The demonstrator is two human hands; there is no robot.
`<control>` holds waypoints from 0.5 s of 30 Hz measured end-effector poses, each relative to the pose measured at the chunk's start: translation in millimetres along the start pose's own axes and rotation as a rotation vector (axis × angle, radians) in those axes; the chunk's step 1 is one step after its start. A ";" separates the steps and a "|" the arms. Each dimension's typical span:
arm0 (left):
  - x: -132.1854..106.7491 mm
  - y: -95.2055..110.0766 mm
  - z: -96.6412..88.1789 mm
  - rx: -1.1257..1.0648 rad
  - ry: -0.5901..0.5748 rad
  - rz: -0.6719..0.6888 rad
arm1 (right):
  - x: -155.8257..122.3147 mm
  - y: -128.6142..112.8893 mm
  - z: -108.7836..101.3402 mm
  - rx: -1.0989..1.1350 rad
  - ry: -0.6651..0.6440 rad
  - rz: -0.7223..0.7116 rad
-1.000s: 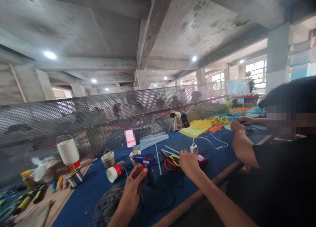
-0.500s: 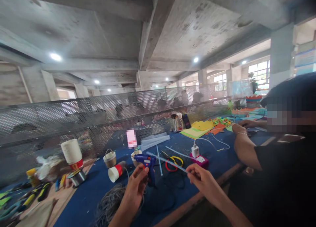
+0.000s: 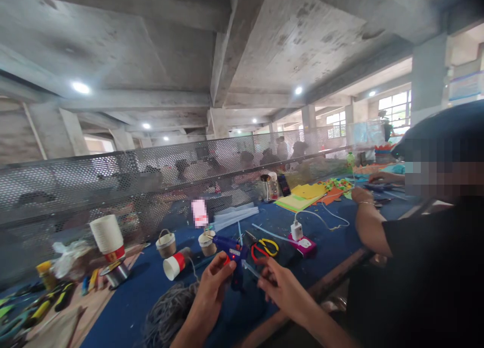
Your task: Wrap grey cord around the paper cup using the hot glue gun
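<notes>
My left hand [image 3: 214,285] is closed round the grip of a blue hot glue gun [image 3: 230,248], held upright above the blue table [image 3: 124,307], its red light lit. My right hand [image 3: 282,287] pinches a clear glue stick [image 3: 250,270] whose far end meets the back of the gun. Red and yellow scissors [image 3: 263,248] lie just beyond the gun. A grey coil of cord [image 3: 168,312] lies under my left forearm.
A tipped paper cup [image 3: 173,265], two small baskets [image 3: 166,242] and a stack of cups [image 3: 107,235] stand to the left. A pink power strip [image 3: 302,242] and loose glue sticks [image 3: 234,216] lie beyond. A person in black sits at right. A mesh fence [image 3: 113,186] backs the table.
My right hand picked a glue stick off the table, lifted it and brought it left to the back of the gun. My left hand raised the gun slightly.
</notes>
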State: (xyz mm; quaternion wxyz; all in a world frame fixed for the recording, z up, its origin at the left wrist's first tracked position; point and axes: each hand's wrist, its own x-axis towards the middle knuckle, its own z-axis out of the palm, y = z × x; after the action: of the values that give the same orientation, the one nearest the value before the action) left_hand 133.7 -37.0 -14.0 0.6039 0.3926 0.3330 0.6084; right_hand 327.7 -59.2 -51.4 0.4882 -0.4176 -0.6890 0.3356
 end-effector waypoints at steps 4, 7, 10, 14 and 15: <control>-2.0 3.3 -0.4 0.022 -0.029 0.014 | 22.0 -22.7 15.3 -0.091 0.095 -0.167; -3.7 9.3 -10.2 -0.028 0.066 0.038 | 23.1 -29.8 8.2 -0.150 0.237 -0.213; -5.0 12.4 -23.4 -0.044 0.104 0.026 | 15.8 -33.0 0.3 -0.153 0.269 -0.254; -5.8 11.5 -32.7 -0.049 0.087 0.009 | 6.7 -43.7 1.5 -0.205 0.256 -0.290; -5.9 11.1 -33.1 -0.058 0.086 0.006 | 5.9 -46.6 2.7 -0.225 0.259 -0.289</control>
State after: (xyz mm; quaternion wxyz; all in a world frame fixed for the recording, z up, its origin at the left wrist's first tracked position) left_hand 99.2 -41.1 -20.2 0.5983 0.3496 0.3395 0.6360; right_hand 312.6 -73.9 -9.3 0.5658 -0.4058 -0.7065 0.1266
